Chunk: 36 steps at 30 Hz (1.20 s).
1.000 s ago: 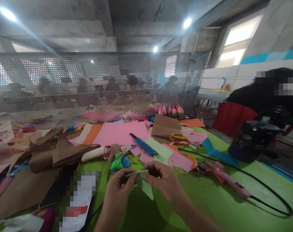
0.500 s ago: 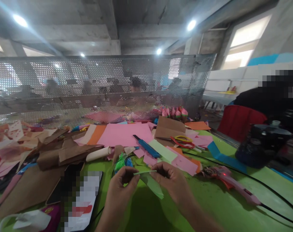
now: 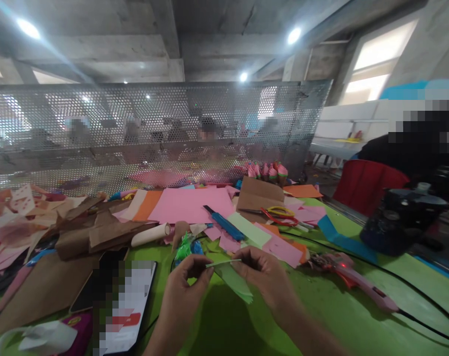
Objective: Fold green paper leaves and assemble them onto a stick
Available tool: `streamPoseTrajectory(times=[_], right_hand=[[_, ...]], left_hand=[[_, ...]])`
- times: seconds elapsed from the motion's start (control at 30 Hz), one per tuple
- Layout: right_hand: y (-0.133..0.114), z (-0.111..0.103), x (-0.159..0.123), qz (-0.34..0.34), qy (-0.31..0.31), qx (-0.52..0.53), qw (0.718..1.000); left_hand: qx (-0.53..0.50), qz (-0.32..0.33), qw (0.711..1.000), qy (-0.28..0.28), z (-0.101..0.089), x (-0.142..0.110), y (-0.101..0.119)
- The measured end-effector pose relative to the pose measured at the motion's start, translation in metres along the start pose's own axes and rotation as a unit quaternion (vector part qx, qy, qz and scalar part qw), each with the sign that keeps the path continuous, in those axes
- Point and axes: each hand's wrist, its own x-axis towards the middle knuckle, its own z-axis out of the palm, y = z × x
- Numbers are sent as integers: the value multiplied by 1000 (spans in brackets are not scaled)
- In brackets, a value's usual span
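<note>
Both my hands hold one light green paper strip [image 3: 234, 280] just above the green table [image 3: 320, 316]. My left hand [image 3: 185, 287] pinches its left end with thumb and fingers closed. My right hand [image 3: 266, 284] pinches the other end, and the strip's folded lower part hangs down between them. Right behind my hands lie a small green and blue crumpled piece [image 3: 185, 247] and more paper scraps.
A phone [image 3: 118, 301] lies at my left. A pink glue gun [image 3: 352, 282] with a black cable lies at the right. Behind are a blue utility knife [image 3: 224, 223], red-and-yellow scissors [image 3: 278, 213], pink paper [image 3: 190, 205], brown paper [image 3: 98, 232] and a perforated metal screen [image 3: 153, 133]. A person sits at far right.
My hands have moved slightly right and closer together, and the green strip now hangs lower between them. The view shifted a little.
</note>
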Motion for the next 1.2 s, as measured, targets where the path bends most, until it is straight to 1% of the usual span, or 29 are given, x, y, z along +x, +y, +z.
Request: streamPoseTrajectory(times=[0.17,0.47,0.8,0.97,1.07,1.2], right_hand=[[0,0,0,-1,-2,2,1000],[1,0,-2,2,-7,0,1000],[5,0,0,-7,-7,-2,1000],[2,-1,-1,-18,-4,-21,1000],[-1,0,-1,-24,-3,-34,999],[-3,4,-4,-29,-12,-40,999]], left_hand=[[1,-1,1000,1,-1,-1,-1],[1,-22,1000,-8,-2,0,-5],[-36,-43,998,-24,-3,1,-8],[-69,-54,995,-42,-1,1,-8],[-51,-50,996,-50,-1,0,-8],[-15,-39,999,-35,0,0,-7]])
